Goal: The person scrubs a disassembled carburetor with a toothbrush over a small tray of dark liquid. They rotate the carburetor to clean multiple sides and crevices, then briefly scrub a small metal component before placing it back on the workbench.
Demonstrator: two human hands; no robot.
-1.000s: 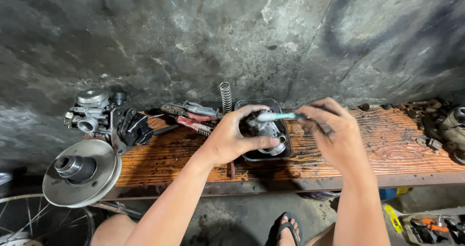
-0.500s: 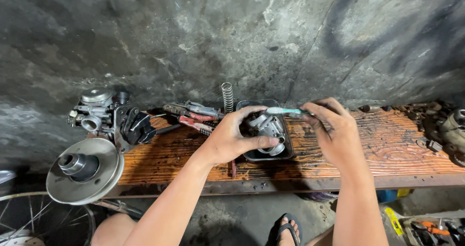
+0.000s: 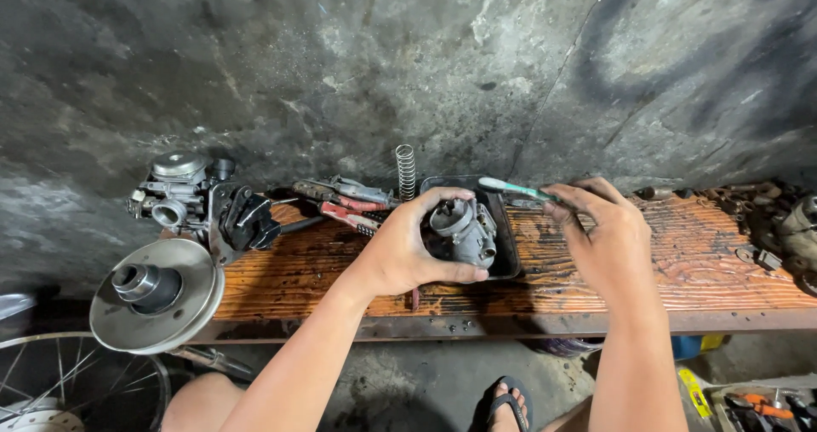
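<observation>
- The left hand (image 3: 407, 253) curls around a small grey carburettor (image 3: 464, 230), holding it over a black tray (image 3: 509, 253) on the wooden bench (image 3: 706, 270).
- The right hand (image 3: 606, 238) pinches a teal-handled brush (image 3: 513, 189), its head just above the carburettor.
- It looks like a cleaning step; the brush would need to come down onto the metal body.
- Both forearms reach forward, wrists bent inward.

carburetor (image 3: 464, 228): grey metal, tilted, held above black tray (image 3: 509, 253) | toothbrush (image 3: 511, 188): teal handle, roughly level, head just above carburetor's top
</observation>
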